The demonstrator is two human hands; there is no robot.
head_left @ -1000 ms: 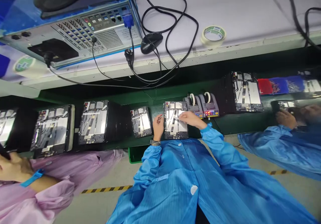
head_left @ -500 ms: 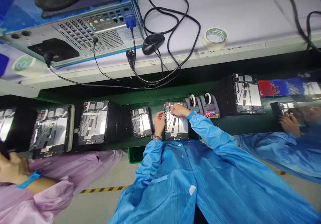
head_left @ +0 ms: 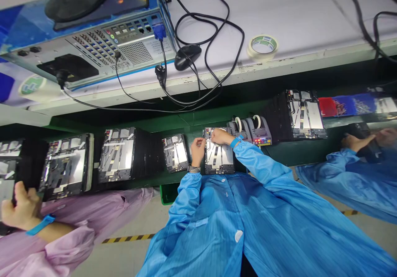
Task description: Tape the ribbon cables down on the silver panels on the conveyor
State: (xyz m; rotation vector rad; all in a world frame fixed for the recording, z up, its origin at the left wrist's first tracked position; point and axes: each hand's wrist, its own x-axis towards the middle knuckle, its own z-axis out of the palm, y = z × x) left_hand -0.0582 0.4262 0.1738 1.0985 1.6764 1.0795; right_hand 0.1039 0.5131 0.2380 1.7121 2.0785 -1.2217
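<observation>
Open tablet housing [head_left: 218, 161] is lying flat on the green-matted table [head_left: 281, 155], directly in front of the wearer, in a row of similar units. Right hand [head_left: 221, 135] is placed over its top end; left hand [head_left: 197, 151] is at its left edge, near the top.

Right grip: fingers [head_left: 215, 133] are pressed together and curled down onto the top end. Anything pinched is hidden by them. Left grip: fingers [head_left: 196, 143] are bunched against the housing; pinching cannot be told at this resolution.

Risks, as judged:
- Housing appears unclamped, so it could be slid on the mat by uneven pressure.
- Thin parts under the right fingers could be bent or torn if pulled at an angle.
- Twin tape dispensers [head_left: 259, 133] are just beyond the right hand, so they could be knocked by the elbow-out reach or snagged by the blue sleeve [head_left: 260, 165].
- Metal wristband [head_left: 194, 169] is close to the lower left edge, so the housing could be scratched.
- Neighbouring unit [head_left: 174, 153] is near the left hand and could be nudged.

Co-workers' hands are well apart on both sides.
</observation>
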